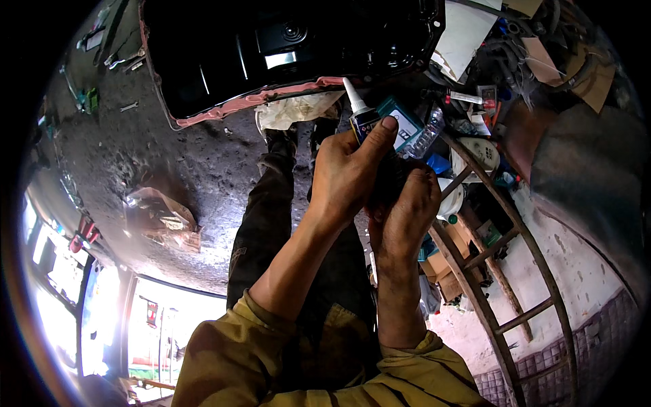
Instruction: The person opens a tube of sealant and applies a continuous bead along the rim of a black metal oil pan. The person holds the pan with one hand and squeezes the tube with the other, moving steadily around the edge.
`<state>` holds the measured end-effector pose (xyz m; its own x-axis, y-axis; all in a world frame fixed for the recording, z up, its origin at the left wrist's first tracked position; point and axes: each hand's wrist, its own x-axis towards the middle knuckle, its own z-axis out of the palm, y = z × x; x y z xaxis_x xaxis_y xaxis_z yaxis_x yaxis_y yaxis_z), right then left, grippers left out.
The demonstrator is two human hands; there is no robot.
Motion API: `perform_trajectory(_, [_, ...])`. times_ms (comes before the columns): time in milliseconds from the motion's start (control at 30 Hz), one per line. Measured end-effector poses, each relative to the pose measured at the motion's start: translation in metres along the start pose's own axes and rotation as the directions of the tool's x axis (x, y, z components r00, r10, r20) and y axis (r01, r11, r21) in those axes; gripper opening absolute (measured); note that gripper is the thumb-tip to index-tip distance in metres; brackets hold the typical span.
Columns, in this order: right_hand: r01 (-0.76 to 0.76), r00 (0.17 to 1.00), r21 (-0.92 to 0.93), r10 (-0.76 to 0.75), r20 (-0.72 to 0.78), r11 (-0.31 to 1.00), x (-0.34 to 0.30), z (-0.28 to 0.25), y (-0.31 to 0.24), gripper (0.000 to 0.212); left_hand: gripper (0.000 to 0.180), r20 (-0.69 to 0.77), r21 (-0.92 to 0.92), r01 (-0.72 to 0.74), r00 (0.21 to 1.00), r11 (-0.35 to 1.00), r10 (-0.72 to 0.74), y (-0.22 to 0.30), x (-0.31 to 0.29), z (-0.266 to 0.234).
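Sealant tube (365, 123), likely light and soft, best squeezed low on its body, lies just beside the black pan (215, 76); left hand (338, 175) clasps its nozzle end, right hand (411, 211) seemingly grips below.

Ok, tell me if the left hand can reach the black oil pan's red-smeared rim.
Probably yes: the left hand holds the sealant tube, its white nozzle appears beside that rim, and nothing visible intervenes.

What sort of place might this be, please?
Probably a vehicle repair workshop: a black pan with a reddish band along its edge, a wrench on the grimy floor, and a nozzled tube in the left hand.
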<state>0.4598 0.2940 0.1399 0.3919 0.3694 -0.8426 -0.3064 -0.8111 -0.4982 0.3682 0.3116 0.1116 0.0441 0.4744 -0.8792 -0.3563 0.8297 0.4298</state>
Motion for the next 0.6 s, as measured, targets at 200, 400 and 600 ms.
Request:
perform_trajectory(200, [0.010,1.000,-0.012,-0.011,-0.016,1.000,0.0012,-0.0019,-0.0026,0.035,0.046,0.021,-0.003,0.008,1.000,1.000,-0.008,0.0019,0.0000,0.0039])
perform_trajectory(400, [0.051,0.999,-0.029,-0.051,-0.002,0.998,0.0020,-0.0038,-0.0043,0.034,0.046,0.030,0.021,0.009,0.999,1.000,-0.010,0.0001,0.0021,0.0048])
perform_trajectory(600, [0.070,0.997,-0.032,-0.071,-0.011,0.997,0.0046,-0.0066,-0.0051,0.032,0.046,0.036,0.004,0.013,0.999,1.000,-0.014,-0.0025,0.0050,0.0084])
